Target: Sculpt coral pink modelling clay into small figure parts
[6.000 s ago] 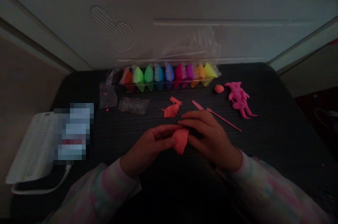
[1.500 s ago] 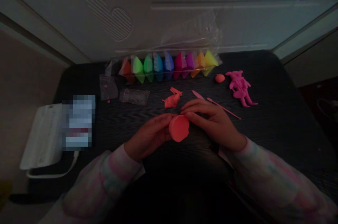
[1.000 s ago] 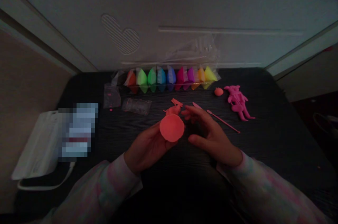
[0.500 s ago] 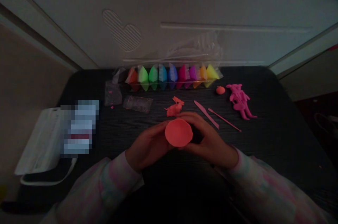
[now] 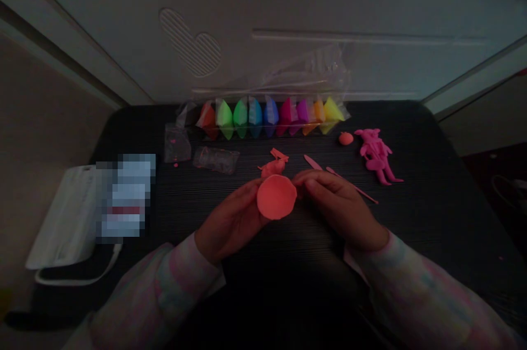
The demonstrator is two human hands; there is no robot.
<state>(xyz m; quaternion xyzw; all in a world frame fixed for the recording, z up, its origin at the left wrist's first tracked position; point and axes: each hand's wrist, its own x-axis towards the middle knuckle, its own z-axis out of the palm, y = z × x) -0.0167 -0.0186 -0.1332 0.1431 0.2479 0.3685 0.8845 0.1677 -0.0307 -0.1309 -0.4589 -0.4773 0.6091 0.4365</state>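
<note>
My left hand (image 5: 234,218) holds a coral-coloured clay bowl (image 5: 276,197) by its left side, the hollow facing up toward me. Close by the bowl's right rim is my right hand (image 5: 340,201), its thumb pressed to curled fingers; whether something is between them is hidden. Just beyond the bowl lie crumpled coral clay pieces (image 5: 273,166), partly covered by it. A pink clay knife (image 5: 313,162) and a thin pink modelling stick (image 5: 364,195) lie under and behind my right hand, which hides parts of both.
Clear packets of coloured clay (image 5: 255,117) line the back edge of the dark table (image 5: 436,201). A pink figure (image 5: 374,155) and a small coral ball (image 5: 346,138) lie at right. Clear plastic pieces (image 5: 216,159), a phone (image 5: 127,196) and a white cabled object (image 5: 66,218) are left.
My right hand has come off the bowl's side and shifted right, its fingers now curled together. My left hand still holds the bowl, now slightly higher in view.
</note>
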